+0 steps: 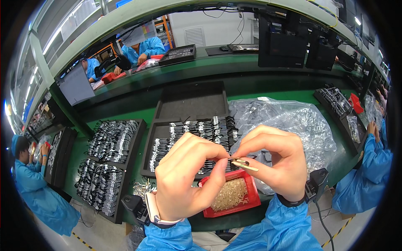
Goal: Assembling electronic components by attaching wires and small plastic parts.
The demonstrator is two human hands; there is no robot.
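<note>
My left hand point(188, 171) and my right hand point(276, 161) meet above a red bin, thumb and forefinger of each closed in a pinch. Between the fingertips is a small dark part point(231, 160), too small to name. A slim pale-yellow strip point(247, 165) with a dark spot lies along my right thumb, its inner end at the pinch. Beneath the hands, the red bin point(257, 200) holds many small yellowish pieces point(230, 194). Behind my left hand, a black foam tray point(146, 167) carries rows of small silver parts with black leads point(201, 129), partly hidden by the hand.
A clear plastic bag point(293, 117) lies behind my right hand. Another black tray of silver parts point(111, 142) stands at left, and an empty-looking foam tray point(192, 100) behind. Co-workers in blue sit at left point(35, 184), right point(364, 175) and across the bench point(146, 48).
</note>
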